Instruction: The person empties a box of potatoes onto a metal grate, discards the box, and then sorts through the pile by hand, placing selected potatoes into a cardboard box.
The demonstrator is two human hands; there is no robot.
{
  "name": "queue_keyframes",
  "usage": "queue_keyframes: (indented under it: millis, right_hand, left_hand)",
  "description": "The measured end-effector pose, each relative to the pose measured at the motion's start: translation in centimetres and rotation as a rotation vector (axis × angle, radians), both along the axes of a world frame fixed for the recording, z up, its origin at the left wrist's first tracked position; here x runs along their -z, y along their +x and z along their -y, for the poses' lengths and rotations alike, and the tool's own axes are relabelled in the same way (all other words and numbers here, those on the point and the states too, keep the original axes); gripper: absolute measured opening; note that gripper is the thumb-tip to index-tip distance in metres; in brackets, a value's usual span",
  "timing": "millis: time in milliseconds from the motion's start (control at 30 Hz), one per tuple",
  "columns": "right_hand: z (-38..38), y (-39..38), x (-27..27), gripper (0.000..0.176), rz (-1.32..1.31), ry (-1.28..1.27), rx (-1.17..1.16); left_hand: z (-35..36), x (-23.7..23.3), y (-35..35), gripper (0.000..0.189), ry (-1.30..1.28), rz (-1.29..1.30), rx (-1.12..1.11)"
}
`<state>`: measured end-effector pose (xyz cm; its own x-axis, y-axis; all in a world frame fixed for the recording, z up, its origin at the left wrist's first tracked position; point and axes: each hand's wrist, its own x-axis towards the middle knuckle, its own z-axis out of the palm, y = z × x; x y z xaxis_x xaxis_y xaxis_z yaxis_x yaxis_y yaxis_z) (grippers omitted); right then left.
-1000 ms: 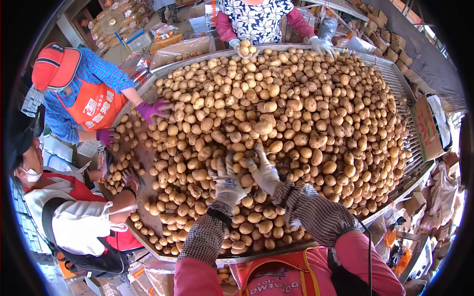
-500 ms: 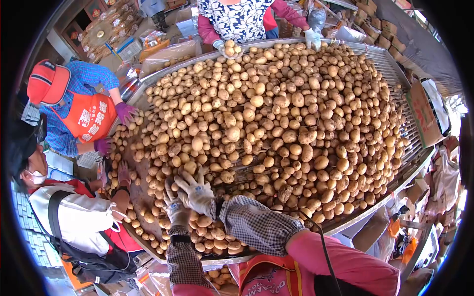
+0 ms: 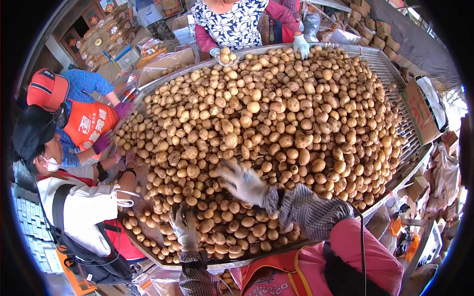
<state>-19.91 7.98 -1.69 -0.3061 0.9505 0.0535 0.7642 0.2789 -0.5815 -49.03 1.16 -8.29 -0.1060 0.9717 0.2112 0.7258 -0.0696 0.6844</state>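
Observation:
A large heap of potatoes (image 3: 276, 128) covers a metal sorting table (image 3: 390, 74). My left hand (image 3: 183, 228), in a whitish work glove, rests on the potatoes near the front edge with its fingers apart, and a dark gap shows between them. My right hand (image 3: 242, 183), gloved the same way, is over the middle front of the heap. Its fingers are stretched out and slightly blurred, and no potato shows in them. Checked sleeve covers (image 3: 308, 209) reach up both my forearms.
Across the table a person in a patterned top (image 3: 229, 22) holds a few potatoes in one gloved hand. At the left are a person in a red apron (image 3: 89, 123) and a person in a white jacket (image 3: 74, 207). A cardboard box (image 3: 419, 113) stands at the right edge.
My hands have moved apart: the right went rightward over the heap, the left down toward the front edge. Potatoes now fill more of the front area. The left-side workers' hands shifted too.

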Motion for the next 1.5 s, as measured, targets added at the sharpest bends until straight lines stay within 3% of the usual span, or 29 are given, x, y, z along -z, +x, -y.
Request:
queue_keyframes:
  millis: [33,100,167,200,233,300,367,400,433,467,533,567,633,667,733,767,833,900,933,967,1033,1133,1200,1233,1267,1333,1367,1433,1500]
  right_hand:
    - [-2.9,0.8,1.0,0.055,0.26,0.285,0.104]
    - [-8.1,2.4,2.0,0.051,0.612,0.433,0.031]
    - [-12.4,1.9,2.7,0.049,0.575,0.067,-0.073]
    - [-13.3,1.2,1.3,0.045,0.45,-0.056,-0.029]
    - [-14.3,1.3,3.2,0.036,0.367,0.039,-0.073]
    - [-11.7,0.5,-0.1,0.036,0.106,-0.278,-0.007]
    - [-9.3,0.3,4.4,0.036,-0.026,-0.012,-0.157]
    - [-6.8,0.3,1.6,0.032,-0.194,-0.316,-0.146]
    - [-4.5,-0.3,5.2,0.031,-0.368,-0.12,-0.172]
    - [-1.5,-0.3,3.7,0.032,-0.341,-0.232,-0.181]
    - [1.1,0.9,5.4,0.035,-0.258,0.014,-0.369]
    - [1.1,1.4,5.2,0.036,-0.231,0.204,-0.417]
    - [-2.6,4.2,3.8,0.035,-0.258,0.097,-0.203]
    - [-5.4,5.9,2.7,0.035,-0.261,0.069,-0.097]
    - [-11.7,8.6,0.0,0.038,0.131,0.492,0.143]
    - [-16.1,10.7,1.9,0.049,0.552,0.167,0.216]
    - [-20.3,15.2,5.2,0.048,0.492,0.477,0.174]
    - [-21.6,14.3,2.5,0.043,0.494,0.054,0.172]
    - [-22.1,14.3,2.1,0.036,0.515,-0.011,0.139]
    - [-21.1,13.8,0.6,0.033,0.43,-0.001,0.179]
    - [-17.8,12.2,-1.9,0.027,0.058,-0.237,0.375]
    - [-11.6,12.5,3.1,0.035,-0.197,-0.284,-0.217]
    - [-9.8,11.7,2.1,0.035,-0.223,-0.37,-0.379]
    - [-10.3,11.2,0.1,0.038,-0.091,-0.204,-0.303]
    - [-11.1,10.8,-1.2,0.04,0.036,-0.039,-0.227]
    - [-14.6,9.7,-3.9,0.048,0.419,-0.115,0.139]
    - [-17.4,10.3,-1.9,0.041,0.39,-0.301,0.179]
    - [-19.6,10.3,2.6,0.033,0.475,-0.056,0.188]
    - [-20.1,9.3,3.2,0.031,0.391,-0.085,0.163]
  left_hand:
    - [0.5,-0.7,1.7,0.03,0.165,0.15,0.035]
    - [0.7,-3.5,5.3,0.031,0.016,0.346,0.138]
    - [0.4,-1.5,8.5,0.028,0.102,0.525,0.283]
    - [0.7,-1.2,9.8,0.027,-0.056,0.75,0.252]
    - [1.4,-0.8,10.5,0.027,-0.225,0.975,0.216]
    - [1.3,1.1,10.3,0.034,-0.323,1.126,0.35]
    - [1.5,-3.1,13.0,0.05,-0.663,1.636,-0.008]
    - [0.8,-4.1,13.9,0.065,-0.791,1.721,-0.186]
    - [1.2,-4.0,13.9,0.065,-0.787,1.937,-0.041]
    - [0.6,-3.7,13.9,0.066,-0.832,1.913,0.048]
    - [-0.1,-2.3,14.2,0.063,-0.961,1.992,0.182]
    - [0.3,-3.2,15.4,0.045,-0.889,1.987,-0.051]
    - [0.4,-0.7,15.5,0.025,-0.936,2.267,-0.001]
    - [0.5,-2.3,15.7,0.013,-0.977,2.291,-0.019]
    - [1.2,-2.1,15.6,0.014,-0.973,2.31,-0.018]
    - [1.3,-2.0,15.6,0.014,-0.97,2.33,-0.004]
    - [1.2,-2.2,16.1,0.016,-0.933,2.238,0.192]
    - [1.4,-2.1,16.7,0.024,-0.924,2.221,0.064]
    - [1.5,-1.2,16.6,0.029,-0.878,2.248,0.186]
    - [1.5,-1.2,16.4,0.029,-0.875,2.251,0.176]
    - [1.3,-1.5,16.1,0.038,-0.861,2.201,0.239]
    - [-0.2,-4.0,17.0,0.047,-0.888,2.179,0.198]
    - [-1.2,-2.9,17.3,0.053,-0.95,2.229,0.275]
    - [-1.7,-2.2,17.5,0.056,-0.996,2.285,0.366]
    - [-1.7,-2.2,17.7,0.05,-1.003,2.181,0.326]
    - [-1.5,-2.1,18.1,0.046,-1.016,2.232,0.345]
    - [-1.4,-1.9,18.3,0.046,-1.001,2.232,0.375]
    - [-0.7,-1.8,18.6,0.051,-1.042,2.363,0.297]
    - [-0.1,-0.5,18.3,0.057,-1.031,2.507,0.431]
